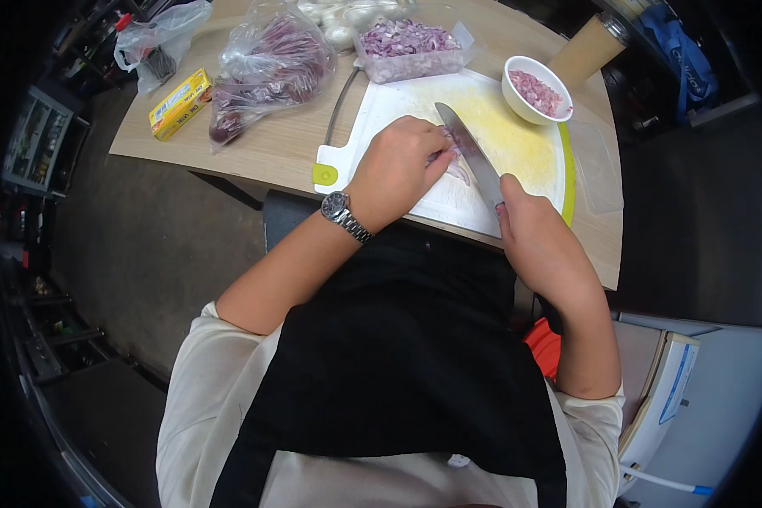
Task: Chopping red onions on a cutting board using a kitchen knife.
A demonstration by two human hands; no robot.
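My left hand (pixel 401 166), with its fingers curled, presses a piece of red onion (pixel 458 166) onto the white cutting board (pixel 387 105). Part of the onion is hidden under the fingers, and thin cut slices show along its side. My right hand (pixel 541 236) grips the handle of a kitchen knife (pixel 472 150). The blade lies just right of the left fingertips, beside the onion, its tip pointing away from me. Yellow staining marks the board's right half, and a lime-green edge (pixel 568 178) runs down that side.
Behind the board stands a clear plastic tub (pixel 413 66) of chopped red onion. A white bowl (pixel 514 95) of finely diced pink pieces sits at the board's far right corner. Left are a plastic bag of red onions (pixel 273 70) and a yellow box (pixel 181 103). A clear lid (pixel 600 168) lies right.
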